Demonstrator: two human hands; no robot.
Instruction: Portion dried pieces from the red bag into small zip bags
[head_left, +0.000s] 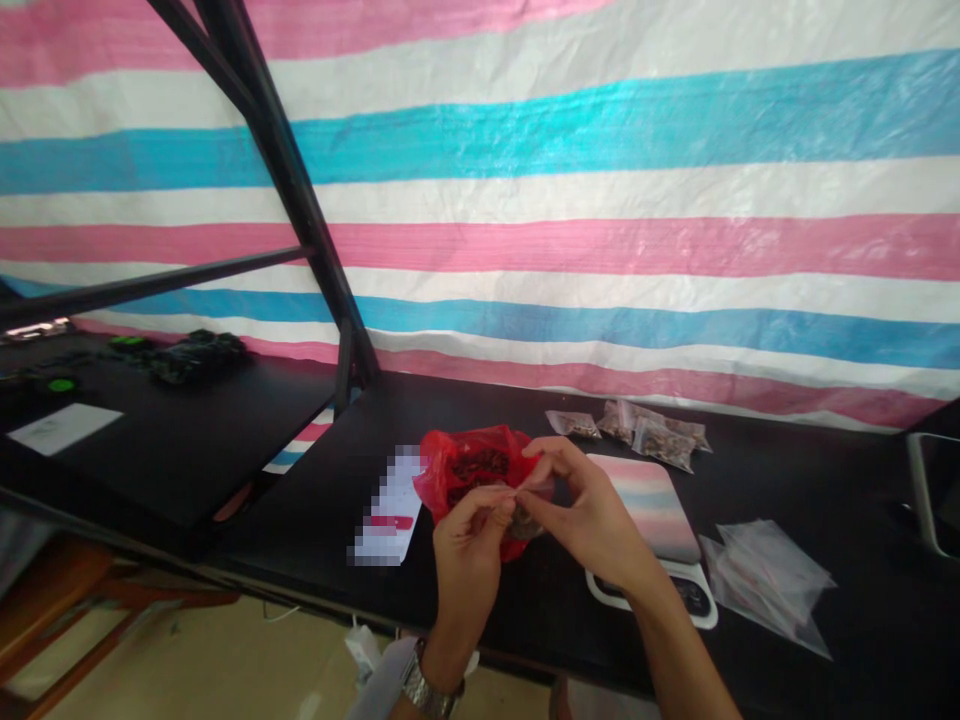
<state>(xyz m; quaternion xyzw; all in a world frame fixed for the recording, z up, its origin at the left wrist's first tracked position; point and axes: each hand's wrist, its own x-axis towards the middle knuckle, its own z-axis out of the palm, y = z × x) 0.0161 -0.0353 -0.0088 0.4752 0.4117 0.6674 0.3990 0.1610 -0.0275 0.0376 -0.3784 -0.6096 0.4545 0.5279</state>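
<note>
My left hand (474, 530) and my right hand (581, 510) meet over a red plastic bag (435, 470), pinching the top edge of a small clear zip bag (529, 522). Brownish contents show in the lower part of the zip bag, partly hidden by my fingers. Dark brown dried pieces (480, 463) fill the open red bag behind it. Just right of the hands is a kitchen scale (652, 505) with a shiny steel platform and a dark panel; my right wrist crosses over its front.
Several filled zip bags (664, 442) lie behind the scale. Flat clear zip bags (769, 580) are spread to its right. A pixelated white sheet (386, 510) lies left of the red bag. A black metal frame (300, 200) rises at the left, and a grey-edged device (934, 490) stands far right.
</note>
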